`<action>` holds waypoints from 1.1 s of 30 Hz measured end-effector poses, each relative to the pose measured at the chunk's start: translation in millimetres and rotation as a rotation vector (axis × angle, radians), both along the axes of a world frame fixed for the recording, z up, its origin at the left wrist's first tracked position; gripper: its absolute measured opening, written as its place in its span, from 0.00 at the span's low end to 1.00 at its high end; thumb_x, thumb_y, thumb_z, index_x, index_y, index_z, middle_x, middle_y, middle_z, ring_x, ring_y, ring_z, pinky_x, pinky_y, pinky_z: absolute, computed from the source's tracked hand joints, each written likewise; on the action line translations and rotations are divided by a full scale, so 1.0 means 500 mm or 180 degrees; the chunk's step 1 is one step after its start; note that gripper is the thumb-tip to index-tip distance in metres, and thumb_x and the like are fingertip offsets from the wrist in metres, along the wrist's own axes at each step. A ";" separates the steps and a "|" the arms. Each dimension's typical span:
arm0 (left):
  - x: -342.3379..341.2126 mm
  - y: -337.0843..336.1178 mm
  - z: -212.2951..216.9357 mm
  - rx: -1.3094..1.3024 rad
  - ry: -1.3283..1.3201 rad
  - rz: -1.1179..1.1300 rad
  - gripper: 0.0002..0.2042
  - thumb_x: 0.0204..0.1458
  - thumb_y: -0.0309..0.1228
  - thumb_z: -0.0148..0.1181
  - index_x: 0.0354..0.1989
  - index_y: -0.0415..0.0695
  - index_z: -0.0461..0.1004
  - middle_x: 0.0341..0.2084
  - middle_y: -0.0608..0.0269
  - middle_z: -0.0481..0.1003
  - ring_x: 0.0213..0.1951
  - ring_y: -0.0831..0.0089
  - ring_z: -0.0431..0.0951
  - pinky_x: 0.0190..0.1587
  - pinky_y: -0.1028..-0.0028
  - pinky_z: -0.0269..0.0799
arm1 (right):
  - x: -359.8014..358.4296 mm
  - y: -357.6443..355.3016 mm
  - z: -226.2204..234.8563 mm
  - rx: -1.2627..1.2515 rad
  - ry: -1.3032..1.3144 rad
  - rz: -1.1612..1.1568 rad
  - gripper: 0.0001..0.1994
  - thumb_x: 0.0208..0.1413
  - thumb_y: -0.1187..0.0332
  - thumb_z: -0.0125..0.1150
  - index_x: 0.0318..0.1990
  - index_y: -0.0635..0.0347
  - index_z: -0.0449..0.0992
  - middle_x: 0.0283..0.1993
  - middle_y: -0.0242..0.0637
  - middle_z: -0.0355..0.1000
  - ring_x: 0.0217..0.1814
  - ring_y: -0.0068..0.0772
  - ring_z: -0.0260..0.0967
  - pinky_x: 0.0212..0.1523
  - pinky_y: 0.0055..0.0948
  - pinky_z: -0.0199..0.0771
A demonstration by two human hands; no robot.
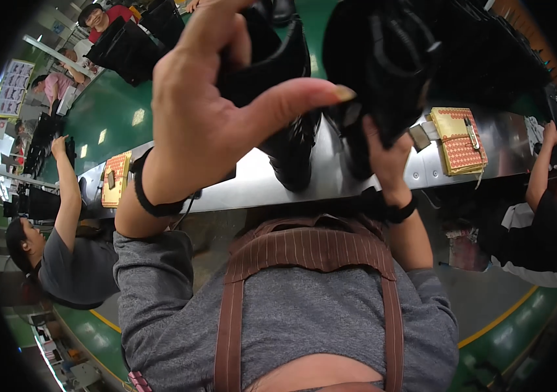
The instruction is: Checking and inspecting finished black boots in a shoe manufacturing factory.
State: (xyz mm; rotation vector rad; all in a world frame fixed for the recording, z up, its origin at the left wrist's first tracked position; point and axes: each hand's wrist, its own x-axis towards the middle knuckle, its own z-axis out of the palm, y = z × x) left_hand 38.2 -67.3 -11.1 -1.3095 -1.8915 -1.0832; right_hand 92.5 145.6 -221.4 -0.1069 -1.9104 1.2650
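"Looking down at the work, where does everything sit?"

"The left boot, black, stands on the metal tabletop, partly screened by the raised left hand. The right boot, also black, is just beside it, with the right hand low on its near side."

"And the fingers?"

"On the left, the thumb is spread well away from the others, which curl up toward the picture's edge; I cannot tell whether they touch or pinch anything. On the right, they close on the boot's black material, thumb to one side, the rest partly hidden."

"Why hold it so low?"

"Probably to keep it steady, though that's only my reading. The toes seem to point to the near edge, perhaps for easy access."

"What about that patterned stack?"

"The yellow-and-red stack lies near the right hand with a slim tool on top, likely kept there for quick reach. A similar bundle sits well off to the left."

"Any brands or writing?"

"None I can make out on the footwear. The wall board at far left carries rows of small pictures, too tiny to read."
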 end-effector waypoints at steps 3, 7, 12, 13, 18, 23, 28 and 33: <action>0.006 -0.064 -0.007 -0.0202 -0.0211 0.0451 0.29 0.36 0.34 0.78 0.50 0.45 0.77 0.22 0.76 0.60 0.25 0.84 0.58 0.29 0.83 0.54 | 0.011 0.061 0.016 -0.0039 0.0238 -0.0198 0.08 0.56 0.72 0.66 0.40 0.66 0.80 0.35 0.35 0.80 0.34 0.19 0.72 0.38 0.23 0.71; 0.008 -0.118 -0.001 -0.0844 -0.0404 0.1002 0.23 0.35 0.31 0.78 0.43 0.42 0.79 0.22 0.74 0.59 0.25 0.84 0.58 0.28 0.81 0.53 | 0.046 0.096 -0.008 -0.0110 0.0423 -0.0168 0.11 0.54 0.75 0.67 0.44 0.69 0.79 0.46 0.36 0.78 0.47 0.25 0.73 0.53 0.25 0.69; -0.007 -0.155 -0.002 -0.1029 -0.0174 0.0714 0.17 0.31 0.28 0.78 0.30 0.36 0.78 0.23 0.71 0.59 0.25 0.80 0.60 0.27 0.79 0.53 | 0.102 0.082 -0.040 -0.0213 0.0323 -0.0726 0.26 0.51 0.77 0.68 0.57 0.70 0.63 0.50 0.41 0.70 0.53 0.31 0.67 0.59 0.28 0.63; -0.004 -0.160 0.001 -0.1091 -0.0183 0.0597 0.17 0.29 0.27 0.78 0.29 0.36 0.78 0.23 0.71 0.60 0.24 0.79 0.61 0.26 0.78 0.53 | 0.121 0.078 -0.054 0.0561 0.0741 -0.1446 0.26 0.54 0.72 0.66 0.57 0.67 0.60 0.48 0.42 0.68 0.53 0.34 0.64 0.57 0.33 0.63; 0.027 -0.181 0.019 -0.1547 -0.0409 0.0083 0.21 0.25 0.36 0.78 0.32 0.44 0.84 0.28 0.66 0.59 0.30 0.73 0.61 0.29 0.76 0.53 | 0.138 -0.021 0.010 0.1125 0.0090 0.0424 0.32 0.61 0.41 0.48 0.54 0.65 0.62 0.53 0.44 0.61 0.50 0.36 0.62 0.54 0.37 0.62; 0.073 -0.213 0.028 -0.1907 -0.0383 -0.0080 0.22 0.26 0.40 0.75 0.36 0.51 0.86 0.28 0.65 0.58 0.31 0.71 0.62 0.32 0.75 0.55 | -0.015 -0.111 0.125 -0.1355 -0.0470 0.2247 0.50 0.52 0.25 0.41 0.72 0.54 0.47 0.66 0.42 0.58 0.71 0.38 0.51 0.68 0.48 0.49; 0.104 -0.226 0.025 -0.2114 0.0095 -0.0089 0.19 0.30 0.44 0.72 0.37 0.59 0.86 0.28 0.69 0.57 0.24 0.75 0.63 0.45 0.55 0.58 | -0.066 -0.179 0.142 0.0286 -0.0602 0.1760 0.33 0.56 0.63 0.65 0.68 0.52 0.59 0.59 0.40 0.68 0.61 0.33 0.65 0.57 0.35 0.67; 0.093 -0.251 0.003 -0.1510 -0.0013 -0.0412 0.21 0.16 0.30 0.67 0.29 0.48 0.86 0.22 0.68 0.60 0.22 0.74 0.60 0.22 0.77 0.51 | -0.086 -0.141 0.111 -0.0716 -0.0808 0.1864 0.14 0.64 0.64 0.56 0.49 0.67 0.75 0.37 0.30 0.75 0.40 0.20 0.68 0.46 0.24 0.69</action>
